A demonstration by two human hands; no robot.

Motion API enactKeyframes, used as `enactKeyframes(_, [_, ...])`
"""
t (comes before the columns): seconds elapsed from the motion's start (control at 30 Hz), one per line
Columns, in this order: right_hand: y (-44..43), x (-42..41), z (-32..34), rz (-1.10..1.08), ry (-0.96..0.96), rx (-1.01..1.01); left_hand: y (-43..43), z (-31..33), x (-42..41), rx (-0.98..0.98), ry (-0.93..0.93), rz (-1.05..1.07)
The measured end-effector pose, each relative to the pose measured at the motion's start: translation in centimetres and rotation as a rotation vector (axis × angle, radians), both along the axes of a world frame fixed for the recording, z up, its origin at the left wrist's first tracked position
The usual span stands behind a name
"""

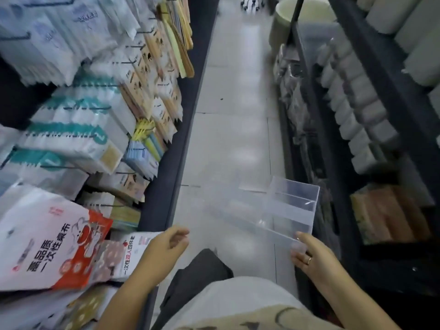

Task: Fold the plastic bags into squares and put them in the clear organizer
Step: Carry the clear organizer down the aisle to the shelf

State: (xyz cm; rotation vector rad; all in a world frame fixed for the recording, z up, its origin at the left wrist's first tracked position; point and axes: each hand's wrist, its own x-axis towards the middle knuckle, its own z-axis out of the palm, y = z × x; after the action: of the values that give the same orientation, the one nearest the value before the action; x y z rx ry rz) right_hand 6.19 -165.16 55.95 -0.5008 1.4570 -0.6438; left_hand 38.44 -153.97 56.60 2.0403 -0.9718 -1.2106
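1. The person stood in a narrow aisle with a pale tiled floor (pixel 233 115) between two shelves.
2. The right hand (pixel 314 256) gripped the near corner of the clear organizer (pixel 285 206), with the thumb on top and the fingers below. A ring (pixel 309 260) was on one finger.
3. The clear organizer was held in the air above the floor, close to the dark shelf (pixel 385 75) on the right. Inner dividers showed through its walls.
4. The left hand (pixel 164 246) was apart from the organizer, with fingers loosely curled. I could not tell if it pinched anything thin.
5. Beside the left hand lay a red-and-white packet (pixel 47 241). Above it, hanging packets (pixel 71 139) filled the left shelf.
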Motion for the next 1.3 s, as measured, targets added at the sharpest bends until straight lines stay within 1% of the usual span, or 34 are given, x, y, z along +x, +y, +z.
enactKeyframes(0.13, [-13.1, 6.1, -1.1, 0.085, -0.001, -0.060, -9.2, -2.7, 6.8, 0.031, 0.013, 0.140])
enactKeyframes(0.2, [-19.3, 9.3, -1.5, 0.067, 0.002, -0.082, -14.8, -3.5, 10.2, 0.046, -0.001, 0.153])
enactKeyframes(0.33, [-29.8, 14.8, -0.6, 0.014, -0.011, -0.081, -27.8, -2.3, 16.8, 0.021, -0.054, 0.045])
enactKeyframes(0.53, [-43.8, 20.0, 1.3, -0.077, 0.003, -0.064, -51.0, 1.5, 24.4, -0.093, -0.100, -0.074])
enactKeyframes(0.7, [-57.0, 22.9, 0.0, -0.099, 0.008, -0.065, -67.9, 0.2, 27.2, -0.100, -0.094, -0.142])
enactKeyframes(0.8, [-66.8, 25.0, -1.1, -0.114, 0.024, -0.036, -76.1, -1.2, 28.3, -0.080, -0.088, -0.106])
enactKeyframes(0.9, [-77.4, 27.4, -1.2, -0.080, 0.039, 0.002, -83.4, -1.7, 29.5, -0.021, -0.053, -0.053])
enactKeyframes(1.0, [-88.6, 30.2, -0.8, -0.004, 0.062, -0.039, -91.1, -1.5, 31.6, 0.006, -0.031, -0.023])
enactKeyframes(1.1, [-99.0, 33.3, -0.4, 0.038, 0.067, -0.074, -97.8, -1.3, 34.3, -0.001, 0.001, 0.055])
enactKeyframes(1.3, [-119.1, 41.5, -2.1, 0.125, 0.019, -0.116, -113.3, -4.1, 42.0, 0.050, 0.014, 0.141])
